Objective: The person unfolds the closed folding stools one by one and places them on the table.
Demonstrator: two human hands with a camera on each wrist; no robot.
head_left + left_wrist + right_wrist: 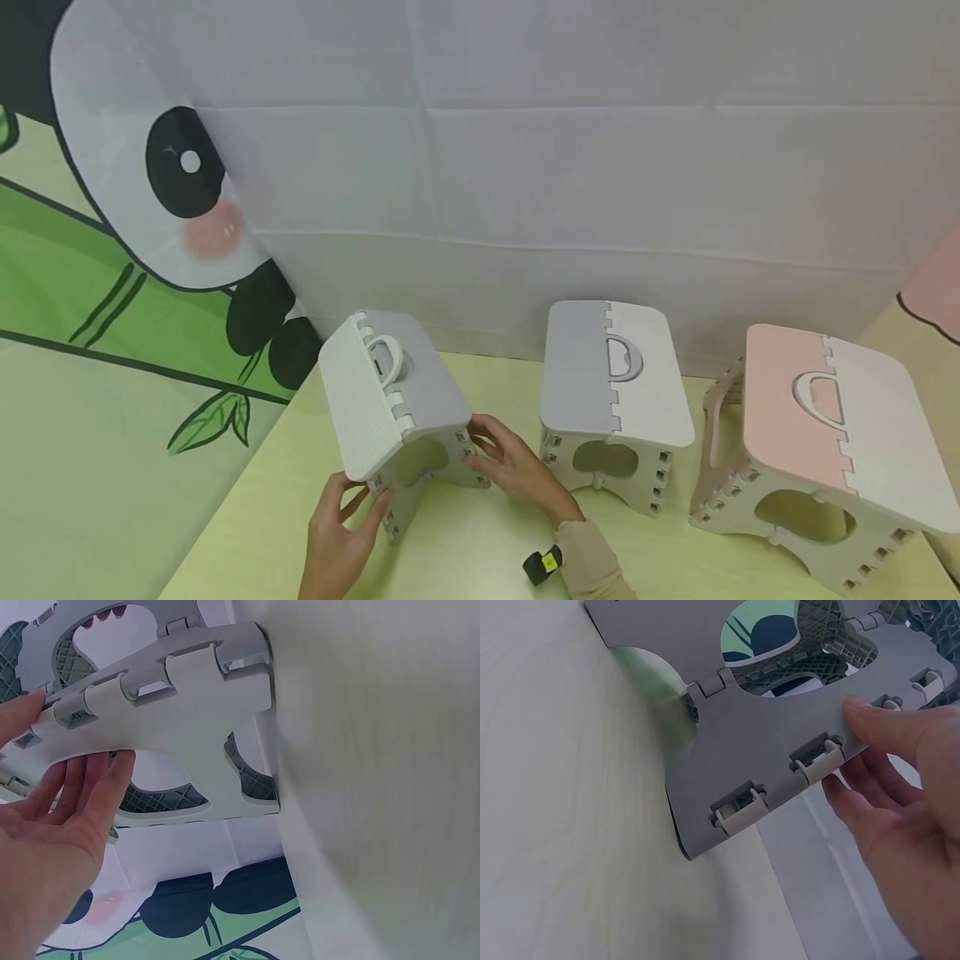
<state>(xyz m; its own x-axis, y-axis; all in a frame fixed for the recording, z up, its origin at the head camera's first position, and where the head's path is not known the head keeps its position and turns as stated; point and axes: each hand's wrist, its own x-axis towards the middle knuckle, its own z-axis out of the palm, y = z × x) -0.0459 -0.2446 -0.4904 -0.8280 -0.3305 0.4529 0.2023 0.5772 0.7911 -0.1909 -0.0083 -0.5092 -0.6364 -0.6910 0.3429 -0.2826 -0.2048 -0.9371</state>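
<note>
A grey-and-white folding stool [442,375] with a loop handle stands at the left, its top bent along the middle seam and its end panel partly folded. My left hand [341,533] grips the near left leg. The left wrist view shows that hand's fingers in the cutout of the white leg panel [199,694], thumb at the hinged edge. On the right side, my right hand [517,467] pinches the other leg. In the right wrist view its thumb lies on the grey panel [757,750], the other fingers behind the edge.
A second grey-and-white stool [577,375] stands unfolded in the middle of the table [450,558]. Farther right is a larger pink-and-white stool [787,417], also unfolded. Behind them hangs a printed cloth [525,183]. A black strap with a yellow mark [538,567] is by the right cuff.
</note>
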